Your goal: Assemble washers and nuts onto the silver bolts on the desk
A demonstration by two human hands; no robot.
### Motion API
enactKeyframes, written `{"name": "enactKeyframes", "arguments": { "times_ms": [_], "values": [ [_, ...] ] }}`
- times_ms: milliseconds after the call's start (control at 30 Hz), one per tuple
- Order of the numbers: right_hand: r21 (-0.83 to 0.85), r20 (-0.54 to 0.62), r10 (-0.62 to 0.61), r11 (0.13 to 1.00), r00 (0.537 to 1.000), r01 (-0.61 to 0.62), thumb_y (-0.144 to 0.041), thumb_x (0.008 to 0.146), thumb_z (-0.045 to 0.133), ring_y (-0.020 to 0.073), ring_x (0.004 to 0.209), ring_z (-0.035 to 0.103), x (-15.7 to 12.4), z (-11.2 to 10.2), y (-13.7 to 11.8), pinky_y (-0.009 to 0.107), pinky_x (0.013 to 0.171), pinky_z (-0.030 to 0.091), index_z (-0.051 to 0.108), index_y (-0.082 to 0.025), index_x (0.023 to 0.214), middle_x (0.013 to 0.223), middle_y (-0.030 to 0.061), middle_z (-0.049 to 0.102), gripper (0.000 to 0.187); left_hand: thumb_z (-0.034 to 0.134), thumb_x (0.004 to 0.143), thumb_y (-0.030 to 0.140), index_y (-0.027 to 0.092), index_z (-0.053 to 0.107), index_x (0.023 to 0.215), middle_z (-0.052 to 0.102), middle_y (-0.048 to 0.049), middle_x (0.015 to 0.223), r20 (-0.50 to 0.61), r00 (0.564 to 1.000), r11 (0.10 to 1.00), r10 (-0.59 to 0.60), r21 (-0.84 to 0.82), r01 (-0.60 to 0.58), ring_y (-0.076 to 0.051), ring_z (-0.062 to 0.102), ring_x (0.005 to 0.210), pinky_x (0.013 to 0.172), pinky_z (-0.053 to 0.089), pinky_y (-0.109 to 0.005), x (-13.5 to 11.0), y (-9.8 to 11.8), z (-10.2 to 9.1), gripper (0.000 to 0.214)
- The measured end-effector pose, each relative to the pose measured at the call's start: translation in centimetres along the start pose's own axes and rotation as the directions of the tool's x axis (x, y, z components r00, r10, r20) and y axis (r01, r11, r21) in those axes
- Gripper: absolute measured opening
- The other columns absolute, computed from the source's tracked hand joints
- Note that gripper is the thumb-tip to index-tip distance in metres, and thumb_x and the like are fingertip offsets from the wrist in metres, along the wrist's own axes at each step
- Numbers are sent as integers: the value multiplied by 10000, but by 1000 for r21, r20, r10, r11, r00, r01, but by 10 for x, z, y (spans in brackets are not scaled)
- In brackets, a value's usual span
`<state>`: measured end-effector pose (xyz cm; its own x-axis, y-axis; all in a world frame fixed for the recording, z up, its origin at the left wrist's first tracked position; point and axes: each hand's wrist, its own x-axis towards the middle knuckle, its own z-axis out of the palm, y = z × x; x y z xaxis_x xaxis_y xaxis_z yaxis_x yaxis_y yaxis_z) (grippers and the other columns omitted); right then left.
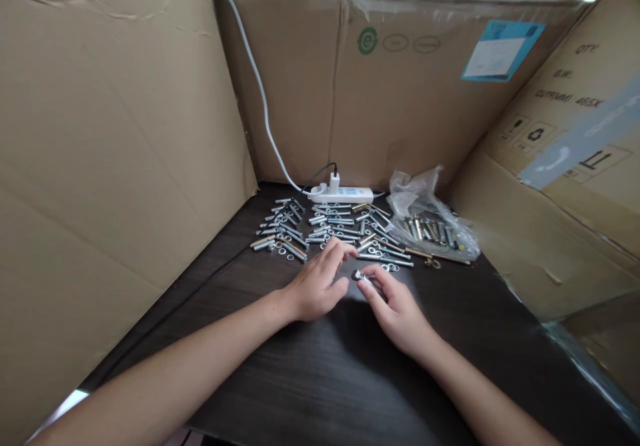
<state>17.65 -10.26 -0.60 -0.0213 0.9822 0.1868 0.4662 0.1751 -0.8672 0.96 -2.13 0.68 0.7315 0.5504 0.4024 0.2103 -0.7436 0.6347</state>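
Between the thumb and fingers of my right hand (395, 303) is a silvery metal bolt (364, 279), its darker end pointing left toward my other hand. The far end of the bolt is hidden by my fingers. My left hand (323, 283) hovers just left of it, thumb and fingers apart, with nothing visible between them. Beyond both hands, bolts, sleeves, nuts and washers (333, 221) lie in rough groups on the dark table (310, 373). A few washers (390, 268) rest close behind my right hand.
A clear plastic bag (423, 199) with more bolts lies at the back right. Behind the metal parts stands a white power strip (341, 195) with a charger (335, 183). A black cable (200, 279) crosses the table's left side. Cardboard walls (295, 86) enclose the back and sides.
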Motion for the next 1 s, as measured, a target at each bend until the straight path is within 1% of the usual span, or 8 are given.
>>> {"name": "enactKeyframes", "arguments": {
  "times_ms": [100,233,367,467,600,733,833,1000],
  "values": [
    [-42,14,-6,999,1000,7,-368,910,444,138,634,500,0,0,-2,238,575,375,509,-197,934,733,2,561,185,366,894,238,175,481,916,475,-44,928,-2,1000,999,-10,34,10,-160,465,843,777,420,-291,3,-3,0,134],
    [-51,43,-12,999,999,14,-364,915,439,147,665,528,0,-1,-2,243,596,391,509,-198,946,777,18,603,182,317,952,314,166,470,723,460,-14,762,95,995,996,-8,84,0,-141,452,752,706,394,-261,7,-5,2,313],
    [-55,51,-7,998,999,9,-368,918,435,156,701,551,1,0,-1,245,621,404,520,-197,961,811,27,623,196,329,948,302,165,490,764,469,-13,782,131,991,998,-10,63,2,-136,456,751,693,390,-251,6,-4,1,281],
    [-47,45,-13,999,999,16,-362,919,432,152,712,557,1,0,1,241,632,412,522,-193,960,832,27,624,196,402,889,233,170,494,887,484,-23,878,121,993,999,-7,36,2,-140,465,783,730,407,-259,3,-1,0,111],
    [-51,18,-19,998,1000,20,-364,916,435,140,669,535,0,0,3,229,595,402,510,-191,953,776,12,594,192,438,756,112,176,442,1101,467,-51,1015,36,999,1000,0,-9,0,-159,470,870,790,421,-277,1,2,0,351],
    [-55,19,-24,998,1000,25,-355,910,447,126,629,514,0,-1,2,223,580,398,512,-191,940,750,2,577,179,381,880,220,173,503,898,489,-34,910,27,999,999,-45,19,45,-157,478,841,782,413,-274,4,-2,1,131],
    [-34,33,-8,999,999,9,-355,904,452,129,641,523,1,-1,-1,222,582,409,518,-186,921,766,10,587,182,351,931,313,170,508,781,490,-17,810,106,993,998,-46,53,41,-145,475,779,743,400,-260,6,-3,1,260],
    [15,33,24,1000,999,-25,-327,882,479,133,691,550,1,-2,-3,219,619,435,521,-178,925,805,19,599,160,438,855,223,185,501,956,505,-24,903,119,992,999,-40,33,36,-150,478,809,746,411,-263,3,1,0,125]
  ]
}}
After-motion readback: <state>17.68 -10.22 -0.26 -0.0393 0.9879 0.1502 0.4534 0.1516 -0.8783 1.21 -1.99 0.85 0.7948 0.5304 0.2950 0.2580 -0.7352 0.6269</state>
